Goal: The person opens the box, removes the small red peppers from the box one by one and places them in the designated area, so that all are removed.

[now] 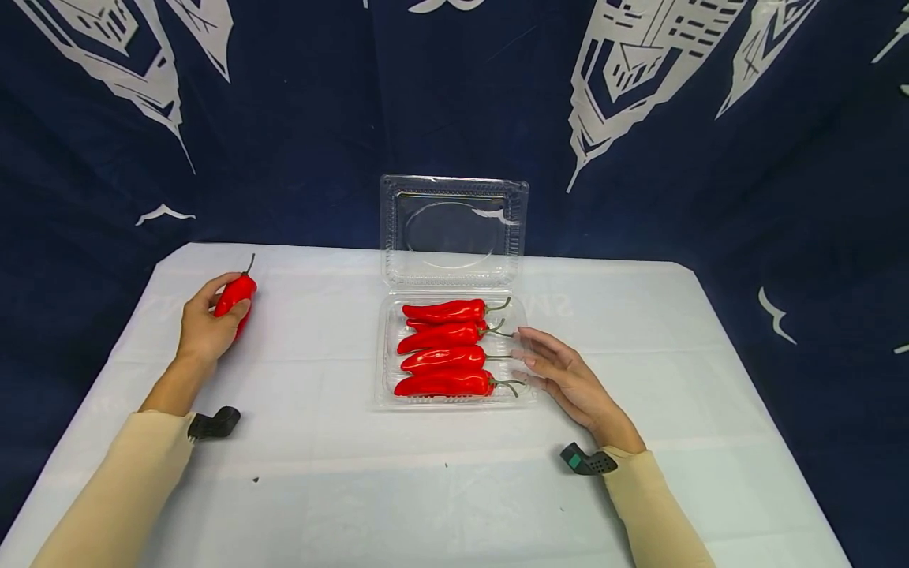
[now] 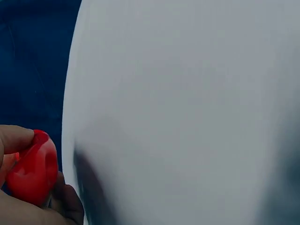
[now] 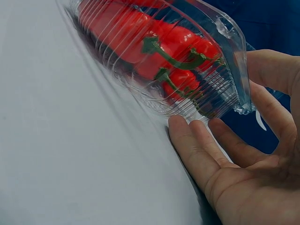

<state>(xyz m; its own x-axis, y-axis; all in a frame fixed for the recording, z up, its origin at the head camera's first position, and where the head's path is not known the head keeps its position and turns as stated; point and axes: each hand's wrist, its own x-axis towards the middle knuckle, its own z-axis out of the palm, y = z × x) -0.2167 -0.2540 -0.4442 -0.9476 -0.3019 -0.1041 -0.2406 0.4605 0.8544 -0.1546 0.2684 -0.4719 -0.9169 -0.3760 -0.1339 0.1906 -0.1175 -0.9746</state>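
Red peppers [image 1: 443,384] already lie in the clear box [image 1: 454,405], its lid [image 1: 454,229] raised; one more pepper [image 1: 237,293] is outside, gripped by the left hand [image 1: 206,327] near the far-left corner of the counter [image 1: 398,489]. The right hand [image 1: 568,379], loosely extended, holding nothing, is at the box's right edge.

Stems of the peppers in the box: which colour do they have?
The stems are green, best seen in the right wrist view.
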